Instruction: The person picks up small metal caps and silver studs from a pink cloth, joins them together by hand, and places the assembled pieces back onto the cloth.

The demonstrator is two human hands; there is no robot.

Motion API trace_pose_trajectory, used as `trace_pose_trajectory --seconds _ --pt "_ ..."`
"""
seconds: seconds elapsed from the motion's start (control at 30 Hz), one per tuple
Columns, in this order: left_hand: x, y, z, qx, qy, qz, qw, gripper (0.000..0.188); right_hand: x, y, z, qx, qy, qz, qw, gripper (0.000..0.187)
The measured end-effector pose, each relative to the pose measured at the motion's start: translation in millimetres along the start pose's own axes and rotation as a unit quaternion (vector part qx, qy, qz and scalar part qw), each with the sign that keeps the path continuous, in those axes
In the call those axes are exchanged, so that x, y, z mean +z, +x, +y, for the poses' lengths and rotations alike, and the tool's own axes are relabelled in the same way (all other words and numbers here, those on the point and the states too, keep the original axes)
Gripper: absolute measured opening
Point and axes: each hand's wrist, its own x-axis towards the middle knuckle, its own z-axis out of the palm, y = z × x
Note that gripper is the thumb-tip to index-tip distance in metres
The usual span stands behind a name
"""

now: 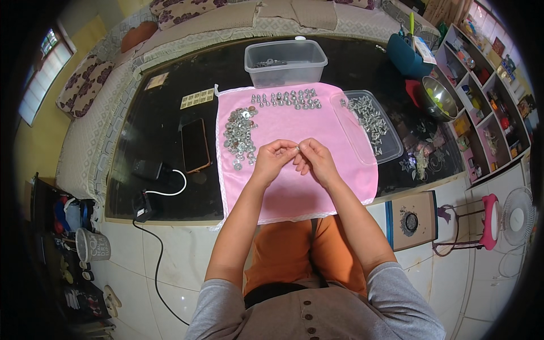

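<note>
My left hand (274,160) and my right hand (316,161) meet over the middle of a pink cloth (289,201). Between their pinched fingertips is a small silvery metal piece (297,148), mostly hidden by the fingers. Left of my hands lies a loose pile of round metal washers (239,136), a few of them brownish. Beyond my hands, small silvery metal pieces (289,98) stand in rows along the cloth's far side. To the right, a shallow clear plastic tray (395,148) holds many silvery bolts (368,119) and partly rests on the cloth.
A clear plastic bin (286,75) with dark parts inside stands at the back of the black table (164,198). A phone (195,145), a blister sheet (198,98) and a charger with white cable (184,184) lie left. A metal bowl (439,97) sits right, near shelves (479,107).
</note>
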Motion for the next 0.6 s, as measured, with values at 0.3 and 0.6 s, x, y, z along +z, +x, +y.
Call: trace_pose_trajectory --seconds 0.3,0.6 --pt "1.3 -1.2 2.4 -0.001 -0.009 -0.012 1.000 0.010 -3.2 0.7 3.5 0.011 -0.007 -0.020 1.000 0.030" --pt "3.9 -1.2 2.6 0.001 -0.008 -0.003 1.000 0.010 -4.8 0.4 1.7 0.033 -0.007 -0.018 0.999 0.030"
